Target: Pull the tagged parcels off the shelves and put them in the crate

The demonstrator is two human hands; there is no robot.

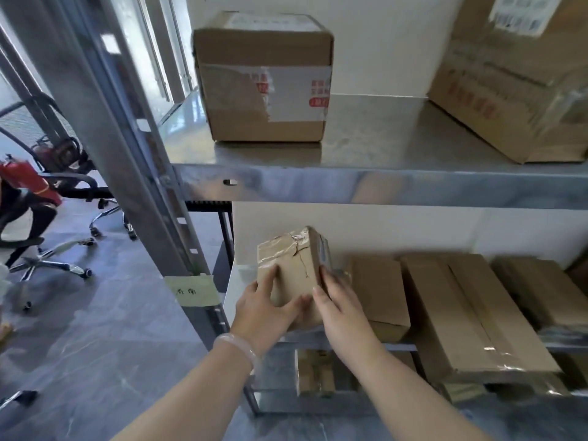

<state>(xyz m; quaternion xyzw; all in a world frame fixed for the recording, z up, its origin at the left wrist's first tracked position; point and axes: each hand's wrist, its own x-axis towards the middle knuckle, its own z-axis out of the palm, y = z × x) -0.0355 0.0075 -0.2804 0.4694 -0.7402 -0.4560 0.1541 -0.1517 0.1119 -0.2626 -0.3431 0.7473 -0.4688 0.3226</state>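
Observation:
A small brown taped parcel (294,268) stands tilted at the left end of the middle metal shelf (234,281). My left hand (265,308) grips its near left face, thumb across the front. On the parcel's right side lies my right hand (342,308), fingers wrapped round the edge. To the right on the same shelf lie a short brown box (380,294), a long taped box (471,310) and another box (541,288). No crate is in view.
The upper shelf (366,144) carries a taped cardboard box (264,81) and a larger one (521,81) at the right. A steel upright (105,122) with a yellow note (192,289) stands left. Office chairs (54,198) and a red fire extinguisher (28,183) stand on the grey floor. Another box (313,372) sits below.

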